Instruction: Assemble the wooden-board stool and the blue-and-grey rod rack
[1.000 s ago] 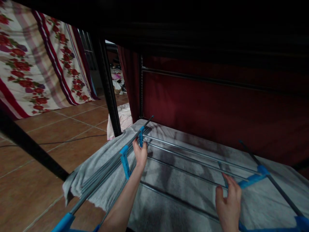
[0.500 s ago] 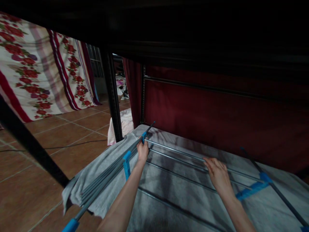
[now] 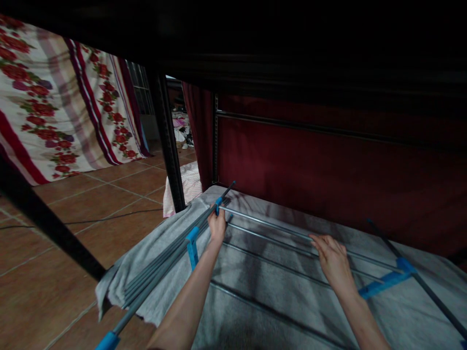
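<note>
A rack of grey metal tubes and blue plastic brackets lies over a grey cloth. My left hand (image 3: 218, 226) is closed around a blue plastic connector (image 3: 218, 201) at the rack's far left corner, where a long tube meets a cross tube. Farther right, my right hand (image 3: 332, 255) pinches the top cross tube (image 3: 270, 222) with its fingers. Another blue bracket (image 3: 386, 283) joins the tubes beyond that hand. Near my left forearm stands a blue bracket (image 3: 192, 248), beside a bundle of parallel grey tubes (image 3: 168, 257).
Dark metal posts (image 3: 170, 146) and a low black surface overhead frame the space. A dark red cloth (image 3: 292, 165) hangs behind the grey cloth (image 3: 277, 296). To the left are a tiled floor (image 3: 109, 204), a cable and a hanging floral cloth (image 3: 65, 107).
The view has shifted slightly. My right hand appears a little farther right, still on the top tube; my left hand keeps its hold on the connector.
</note>
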Demonstrator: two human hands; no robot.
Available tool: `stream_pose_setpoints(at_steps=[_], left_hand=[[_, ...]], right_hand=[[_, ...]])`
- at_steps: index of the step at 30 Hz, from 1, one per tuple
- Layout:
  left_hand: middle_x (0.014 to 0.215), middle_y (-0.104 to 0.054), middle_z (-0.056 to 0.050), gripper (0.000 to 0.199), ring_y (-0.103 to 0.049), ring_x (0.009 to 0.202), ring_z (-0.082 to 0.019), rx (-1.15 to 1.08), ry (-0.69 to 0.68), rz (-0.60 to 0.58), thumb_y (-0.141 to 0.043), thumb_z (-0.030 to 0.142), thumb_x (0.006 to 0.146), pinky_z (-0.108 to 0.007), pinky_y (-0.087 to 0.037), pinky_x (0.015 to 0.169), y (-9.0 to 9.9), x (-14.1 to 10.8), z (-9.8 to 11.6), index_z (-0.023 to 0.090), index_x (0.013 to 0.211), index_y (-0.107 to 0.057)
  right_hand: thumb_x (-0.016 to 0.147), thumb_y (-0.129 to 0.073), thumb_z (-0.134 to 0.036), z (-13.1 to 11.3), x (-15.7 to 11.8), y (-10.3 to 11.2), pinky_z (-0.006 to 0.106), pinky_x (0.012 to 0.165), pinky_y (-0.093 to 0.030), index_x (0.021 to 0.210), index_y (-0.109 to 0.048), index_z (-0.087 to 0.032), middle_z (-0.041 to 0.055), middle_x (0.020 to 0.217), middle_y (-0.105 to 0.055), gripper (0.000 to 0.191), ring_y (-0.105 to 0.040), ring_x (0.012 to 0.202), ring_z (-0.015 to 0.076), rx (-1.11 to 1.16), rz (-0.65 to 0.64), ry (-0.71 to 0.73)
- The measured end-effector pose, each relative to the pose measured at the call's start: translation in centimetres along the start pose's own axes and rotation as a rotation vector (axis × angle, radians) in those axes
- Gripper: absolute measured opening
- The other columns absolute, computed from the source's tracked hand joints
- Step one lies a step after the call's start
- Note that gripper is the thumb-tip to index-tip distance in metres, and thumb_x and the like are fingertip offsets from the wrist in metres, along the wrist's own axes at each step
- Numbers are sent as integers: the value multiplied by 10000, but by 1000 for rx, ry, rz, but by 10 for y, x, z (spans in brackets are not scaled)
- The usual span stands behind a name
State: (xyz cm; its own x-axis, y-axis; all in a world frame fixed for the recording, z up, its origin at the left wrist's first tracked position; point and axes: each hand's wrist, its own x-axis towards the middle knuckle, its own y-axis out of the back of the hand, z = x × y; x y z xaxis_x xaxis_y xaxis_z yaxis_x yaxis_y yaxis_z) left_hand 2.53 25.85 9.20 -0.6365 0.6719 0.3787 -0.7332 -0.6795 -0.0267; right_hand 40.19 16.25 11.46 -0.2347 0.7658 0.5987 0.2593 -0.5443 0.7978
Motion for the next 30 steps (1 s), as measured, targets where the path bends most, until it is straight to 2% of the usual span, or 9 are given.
stream_pose_setpoints(at_steps=[4,7,13,21,30], left_hand=[[927,-684,-85,255,-619,975,-243,28,-14,0,-487,366,849,-372,-441,983,0,-1,2,161,868,-638],[873,-675,-79,206,-613,993,-248,49,-22,-2,-477,322,841,-378,-432,995,1,-1,3,177,792,-616],[799,-661,-61,189,-601,965,-253,-11,-29,10,-504,318,809,-380,-448,952,0,-1,1,186,704,-590],[675,-598,-39,193,-588,904,-252,-104,-10,-21,-546,346,769,-369,-475,873,1,-2,3,202,640,-553],[677,-550,-41,214,-554,768,-224,-36,-6,-70,-487,314,787,-378,-459,814,10,-6,8,206,604,-513]], right_hand=[[975,-379,-308,0,0,1,360,814,-397,1231,-623,-245,78,977,-648,360,-591,892,218,-13,-15,3],[973,-387,-305,1,0,1,356,794,-399,1242,-623,-253,79,970,-646,361,-591,885,217,-24,-15,10],[965,-397,-266,2,0,2,360,782,-402,1237,-625,-254,79,984,-658,355,-592,892,223,-46,-25,38],[967,-399,-231,2,1,5,361,791,-405,1291,-588,-272,71,989,-666,378,-602,903,226,-34,-54,56],[959,-391,-183,3,1,6,365,805,-393,1291,-584,-272,61,1005,-668,394,-593,911,223,-79,-77,55]])
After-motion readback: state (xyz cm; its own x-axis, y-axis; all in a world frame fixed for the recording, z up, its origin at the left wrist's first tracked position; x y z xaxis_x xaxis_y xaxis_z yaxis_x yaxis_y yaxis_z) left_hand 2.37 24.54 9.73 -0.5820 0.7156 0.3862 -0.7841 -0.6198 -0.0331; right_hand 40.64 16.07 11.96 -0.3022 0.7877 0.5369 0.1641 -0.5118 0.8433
